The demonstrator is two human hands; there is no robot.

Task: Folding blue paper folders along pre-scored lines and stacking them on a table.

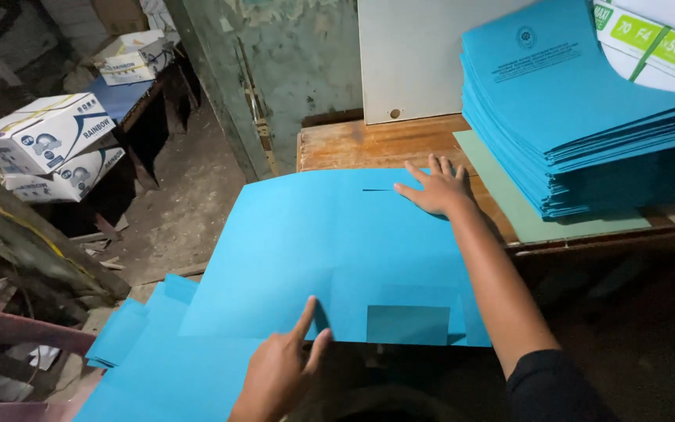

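Across the near edge of the wooden bench [353, 144] lies one large blue card sheet [330, 250], overhanging the bench toward the person and bowing up slightly along its far left edge; a short slit is cut near its far side and a darker rectangular window or flap shows near its front edge. Both hands are well apart and neither is clamped on anything. The right hand [435, 187] lies flat, fingers spread, pressing the far right part of the sheet onto the bench just beside the slit. The left hand [279, 371] hovers at the near edge with its index finger stretched out onto the sheet, the other fingers curled in. This sheet looks light and thin but fairly stiff, like folder stock: it should crease cleanly under a pressing finger, slide readily over the wood, and dent or tear at the slit if handled roughly, so the edges and corners seem the safest places to take hold, with a flat palm to keep it from shifting. To the right stands one tall stack of finished blue folders [580, 125], too many to count, resting on one pale green sheet [525, 211]. Behind that stack are wrapped reams of paper [658, 39]; I cannot tell how many. Lower left, a loose pile of more blue sheets [150, 344] lies off the bench, and three white cartons [44, 137] sit in the dim background.
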